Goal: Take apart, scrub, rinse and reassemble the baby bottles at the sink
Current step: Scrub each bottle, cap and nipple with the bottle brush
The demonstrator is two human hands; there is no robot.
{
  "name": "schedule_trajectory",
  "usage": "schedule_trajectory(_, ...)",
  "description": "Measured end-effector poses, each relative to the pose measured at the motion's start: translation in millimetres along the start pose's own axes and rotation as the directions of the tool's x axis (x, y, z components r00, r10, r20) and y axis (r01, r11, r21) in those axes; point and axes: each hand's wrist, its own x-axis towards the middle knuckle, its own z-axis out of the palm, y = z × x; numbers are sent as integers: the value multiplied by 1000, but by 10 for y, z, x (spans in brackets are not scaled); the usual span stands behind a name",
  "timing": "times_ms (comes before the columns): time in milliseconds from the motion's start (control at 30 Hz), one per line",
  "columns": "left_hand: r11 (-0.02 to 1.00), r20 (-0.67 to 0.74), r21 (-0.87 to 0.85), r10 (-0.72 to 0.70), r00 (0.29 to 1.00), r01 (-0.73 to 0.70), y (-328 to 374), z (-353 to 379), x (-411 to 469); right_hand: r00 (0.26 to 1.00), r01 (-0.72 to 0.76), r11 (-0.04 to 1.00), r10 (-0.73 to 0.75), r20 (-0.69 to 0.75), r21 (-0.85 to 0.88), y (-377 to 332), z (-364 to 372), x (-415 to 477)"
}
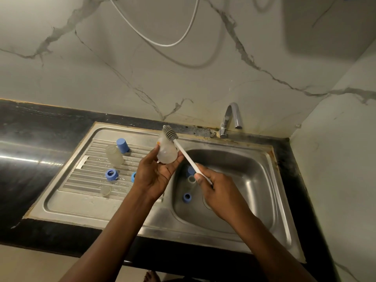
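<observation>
My left hand [156, 174] grips a clear baby bottle [167, 152] above the edge between drainboard and basin. My right hand [215, 190] holds the white handle of a bottle brush [170, 132], whose grey bristle head lies against the bottle's far end. On the drainboard [67, 200] lie a second clear bottle [114, 155], a blue cap [122, 145], a blue collar ring [111, 175], another blue ring [133, 176] partly hidden by my left wrist, and a clear nipple [105, 190]. In the basin sit a blue ring [187, 197], a clear part [191, 179] and a blue piece [190, 170].
The steel sink basin [254, 180] is set in a black counter [30, 135]. A chrome tap [231, 119] stands at the back, with no water seen running. Marble walls rise behind and to the right. A white hose [162, 44] hangs on the wall.
</observation>
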Motion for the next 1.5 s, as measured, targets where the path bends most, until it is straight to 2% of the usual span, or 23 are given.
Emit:
schedule_trajectory(167,975,-78,221,25,997,-7,105,-111,24,1000,1,999,-1,7,-32,30,-11,-3)
schedule_trajectory(267,957,-92,292,27,995,2,150,-80,31,1000,-5,999,6,21,-35,49,-23,-37)
schedule_trajectory(567,990,-107,110,101,989,-89,301,-46,124,999,-22,999,23,42,-24,193,-64,-217)
schedule_trajectory(933,993,51,99,-70,996,65,88,39,-4,998,-29,1000,30,-50,7,192,-25,-126)
schedule_trajectory(1000,992,36,110,-72,997,68,54,30,-13,999,-18,1000,19,-46,12,160,-19,-95)
schedule_trajectory(1167,957,-75,288,-4,997,26,50,-26,-24,1000,-12,1000,12,-23,-1,108,-44,-26)
schedule_trajectory(1400,928,-161,371,85,983,-20,191,-13,34,1000,-22,999,22,7,-24,107,-52,-73)
schedule_trajectory(1500,942,-183,334,103,978,-36,245,-16,60,999,-48,999,48,20,-10,136,-51,-115)
